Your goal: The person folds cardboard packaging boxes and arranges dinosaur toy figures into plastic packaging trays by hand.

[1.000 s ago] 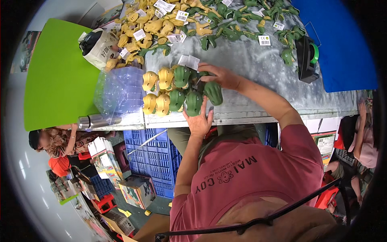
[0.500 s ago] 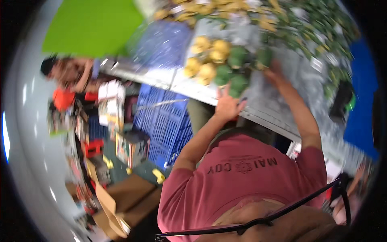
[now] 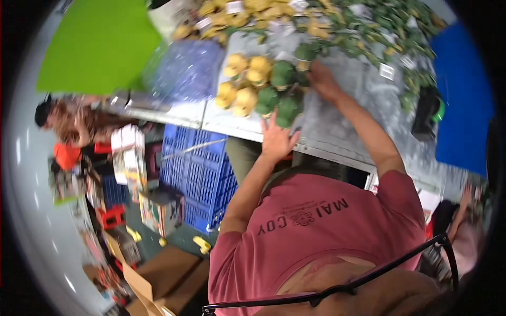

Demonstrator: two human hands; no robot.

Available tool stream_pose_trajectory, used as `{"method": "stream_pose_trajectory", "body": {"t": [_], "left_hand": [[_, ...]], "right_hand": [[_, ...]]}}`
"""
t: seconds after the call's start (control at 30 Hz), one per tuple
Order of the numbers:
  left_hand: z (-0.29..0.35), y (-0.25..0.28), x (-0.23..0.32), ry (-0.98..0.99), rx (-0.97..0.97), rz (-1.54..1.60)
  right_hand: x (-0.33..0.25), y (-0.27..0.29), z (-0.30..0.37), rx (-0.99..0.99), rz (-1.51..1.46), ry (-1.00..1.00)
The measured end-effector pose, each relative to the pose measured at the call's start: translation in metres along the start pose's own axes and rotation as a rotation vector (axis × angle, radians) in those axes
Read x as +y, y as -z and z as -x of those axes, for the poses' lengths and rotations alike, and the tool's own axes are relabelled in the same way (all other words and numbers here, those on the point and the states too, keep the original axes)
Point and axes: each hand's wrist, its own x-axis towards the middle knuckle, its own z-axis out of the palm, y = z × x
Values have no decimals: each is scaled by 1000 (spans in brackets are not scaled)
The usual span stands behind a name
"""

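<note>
Two short rows of rounded, petal-like bundles stand on the grey tabletop [image 3: 337, 124], yellow bundles [image 3: 245, 101] to the left and green bundles [image 3: 283, 74] to the right. My left hand [image 3: 278, 138] is open at the table's near edge, its fingertips against the nearest green bundle [image 3: 289, 109]. Behind the rows, my right hand [image 3: 324, 83] is closed on another green bundle [image 3: 304, 52] with a pale underside. Part of that hand's grip is hidden.
Yellow pieces [image 3: 263, 17] and green pieces [image 3: 363, 39] with white tags heap along the back. Clear plastic [image 3: 184, 68] lies left; a black object [image 3: 426, 113] sits right. Blue crates [image 3: 195, 174] and an open cardboard box [image 3: 168, 274] stand below, left. Other people are at both sides.
My right hand has carried its green bundle left and away from me, to the back of the rows. My left hand stays by the near green bundle. The whole view has shifted slightly.
</note>
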Motion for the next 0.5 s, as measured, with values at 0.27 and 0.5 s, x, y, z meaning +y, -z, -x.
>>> {"method": "stream_pose_trajectory", "body": {"t": [0.27,0.5], "left_hand": [[-7,-1,11,-124,272,15],[-8,-7,7,-67,148,16]], "right_hand": [[10,27,39,-102,-692,243],[3,51,26,161,207,773]]}}
